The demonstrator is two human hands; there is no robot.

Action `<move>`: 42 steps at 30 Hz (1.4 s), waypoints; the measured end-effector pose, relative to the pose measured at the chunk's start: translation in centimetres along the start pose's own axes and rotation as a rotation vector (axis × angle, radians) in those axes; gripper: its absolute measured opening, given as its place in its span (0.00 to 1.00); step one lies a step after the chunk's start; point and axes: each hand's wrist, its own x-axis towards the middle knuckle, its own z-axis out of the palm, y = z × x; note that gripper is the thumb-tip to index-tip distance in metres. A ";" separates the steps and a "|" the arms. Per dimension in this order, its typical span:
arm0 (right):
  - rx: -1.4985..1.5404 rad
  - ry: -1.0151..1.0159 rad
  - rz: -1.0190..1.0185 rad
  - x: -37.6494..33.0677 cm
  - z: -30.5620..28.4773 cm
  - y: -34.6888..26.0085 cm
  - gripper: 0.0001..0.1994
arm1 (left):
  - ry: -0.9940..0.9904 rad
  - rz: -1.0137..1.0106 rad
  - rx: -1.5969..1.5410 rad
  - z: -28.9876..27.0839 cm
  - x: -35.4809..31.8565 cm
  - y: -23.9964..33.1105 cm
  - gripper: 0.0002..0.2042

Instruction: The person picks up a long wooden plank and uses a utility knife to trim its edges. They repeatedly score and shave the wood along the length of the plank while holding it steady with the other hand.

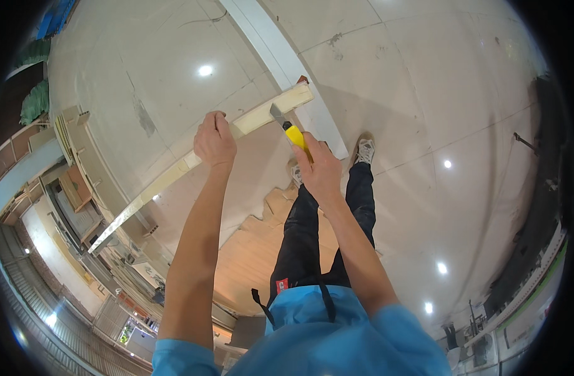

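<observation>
Extending from the left hand (215, 139), a strip (255, 121) passes the right hand (319, 168).

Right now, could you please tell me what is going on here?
A person's left hand grips a long, cream-coloured strip. Their right hand holds a yellow-handled utility knife, its grey blade over the strip near one end; contact is unclear. From above, that end overlaps a long white board.

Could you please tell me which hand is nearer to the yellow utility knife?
Right: the right hand holds the utility knife. The left hand is to the knife's left, gripping the pale strip.
</observation>
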 end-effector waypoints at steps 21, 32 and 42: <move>-0.049 -0.024 0.065 0.6 -1.5 0.5 0.18 | 0.034 0.031 -0.037 0.0 -0.3 0.4 0.14; -0.204 0.218 0.176 3.0 -4.3 3.6 0.18 | 0.041 0.043 -0.032 0.2 -0.2 -0.4 0.14; -0.072 0.060 -0.019 1.6 -2.0 0.3 0.16 | 0.000 0.025 -0.004 -0.5 -0.2 0.8 0.17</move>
